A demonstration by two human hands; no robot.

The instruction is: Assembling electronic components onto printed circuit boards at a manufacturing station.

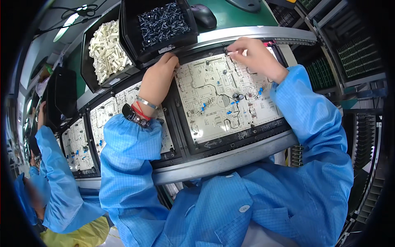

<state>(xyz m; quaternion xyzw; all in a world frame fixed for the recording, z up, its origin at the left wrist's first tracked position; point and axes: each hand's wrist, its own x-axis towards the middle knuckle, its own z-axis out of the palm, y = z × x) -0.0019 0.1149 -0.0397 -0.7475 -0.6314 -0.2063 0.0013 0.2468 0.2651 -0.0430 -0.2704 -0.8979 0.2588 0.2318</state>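
Note:
A white circuit board (207,99) with small blue, black and round parts lies in a black frame (181,138) before me. My right hand (259,59) is over the board's far edge, thumb and forefinger pinched together at a small dark part; what they grip is too small to name. At the board's far left corner is my left hand (158,78), its fingers curled and pressed together, with their tips largely hidden. Beyond the left hand stands a black bin (175,44) of small dark parts. Left of it, another black bin (88,72) holds cream-white parts.
More white boards (108,111) sit in frames along the line to the left. A metal rail (218,164) runs along the near side. A co-worker's blue sleeve (61,193) is at the left. A black mouse (204,16) lies on the green bench; racks (354,49) stand right.

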